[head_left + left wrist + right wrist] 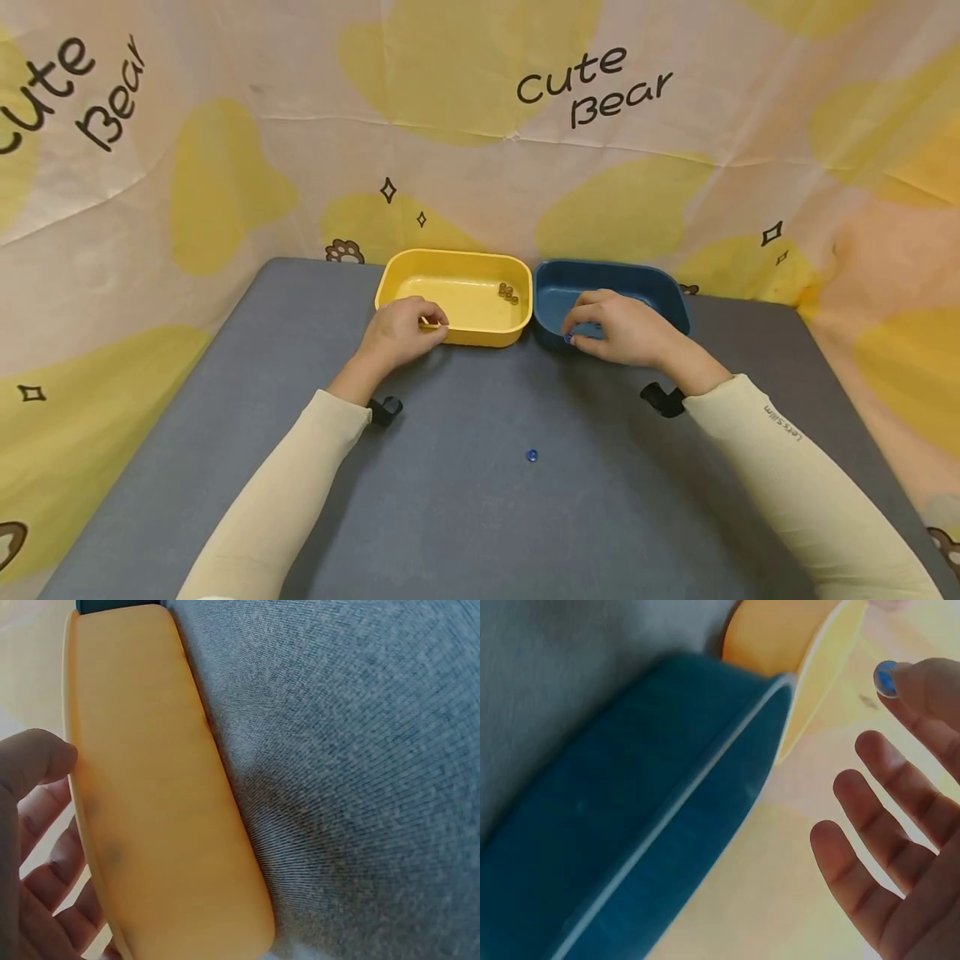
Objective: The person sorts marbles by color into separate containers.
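Note:
At the near wall of a yellow plastic bin [483,337], my left hand [400,332] grips the rim. Its thumb [45,754] lies on the outer side in the left wrist view, with the fingers inside. My right hand [626,327] is over the near side of a dark blue bin [609,267]. Between its thumb and index finger it pinches a small shiny blue bead [886,679]; the other fingers are spread. Several brown beads [507,293] lie at the right end inside the yellow bin. The right hand hides part of the blue bin's inside.
One loose blue bead [532,456] lies on the grey cloth-covered table [465,525], nearer to me than the bins. Both bins stand side by side at the back edge, against a patterned curtain [480,183]. Black wrist mounts [663,400] stick out below the sleeves.

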Tool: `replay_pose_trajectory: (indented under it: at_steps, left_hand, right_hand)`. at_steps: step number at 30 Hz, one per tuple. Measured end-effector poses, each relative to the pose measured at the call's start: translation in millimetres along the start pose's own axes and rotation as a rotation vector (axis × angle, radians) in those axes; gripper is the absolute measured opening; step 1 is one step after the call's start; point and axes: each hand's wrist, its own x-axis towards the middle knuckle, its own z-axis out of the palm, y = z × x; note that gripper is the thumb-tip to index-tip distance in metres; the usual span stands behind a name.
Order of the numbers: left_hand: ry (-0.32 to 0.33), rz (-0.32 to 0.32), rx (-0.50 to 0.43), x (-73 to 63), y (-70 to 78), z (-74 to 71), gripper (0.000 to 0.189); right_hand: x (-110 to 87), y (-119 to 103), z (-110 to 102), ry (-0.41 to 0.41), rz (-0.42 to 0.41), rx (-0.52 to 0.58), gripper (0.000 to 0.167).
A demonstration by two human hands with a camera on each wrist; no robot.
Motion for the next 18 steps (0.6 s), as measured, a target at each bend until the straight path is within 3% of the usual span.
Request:
replay_pose_trajectory:
  at_steps: [18]
  left_hand:
    - [0.029, 0.035, 0.088, -4.4, 5.5, -2.3, 0.011]
  right_hand:
    - [28.9, 55, 5, -0.017, 0.335, 0.058, 0.02]
